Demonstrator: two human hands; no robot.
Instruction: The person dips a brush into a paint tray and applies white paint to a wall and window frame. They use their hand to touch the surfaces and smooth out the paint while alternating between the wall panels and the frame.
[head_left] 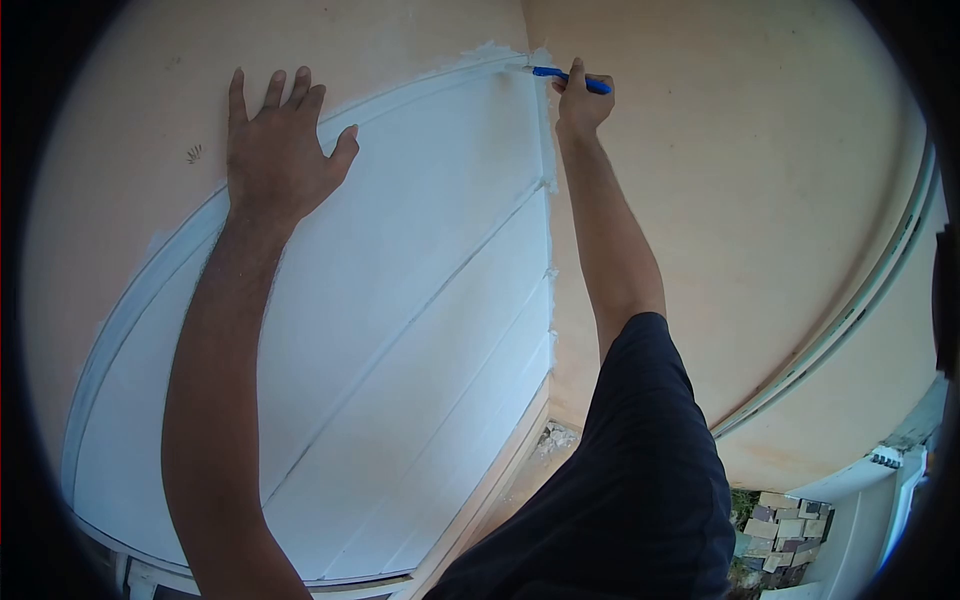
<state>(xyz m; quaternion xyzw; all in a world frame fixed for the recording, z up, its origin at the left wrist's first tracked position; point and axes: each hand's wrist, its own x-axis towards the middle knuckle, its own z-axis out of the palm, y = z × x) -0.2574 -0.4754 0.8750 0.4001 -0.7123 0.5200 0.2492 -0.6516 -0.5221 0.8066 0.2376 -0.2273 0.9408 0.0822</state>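
A blue-handled paintbrush (572, 78) is gripped in my right hand (586, 98), its pale bristles at the top right corner of the white panelled surface (420, 250), close to where two walls meet. My left hand (278, 150) lies flat with its fingers spread, across the panel's upper trim (385, 95) and the peach wall (130, 180) above it. Nothing is held in that hand. White paint runs unevenly past the trim onto the wall around the corner.
Dark handprint-like marks (194, 154) show on the left wall. A long pale strip (850, 320) curves along the right wall (740, 180). Rubble (557, 437) lies at the corner's foot, and stone paving (785, 530) shows at lower right, beside a white frame (860, 530).
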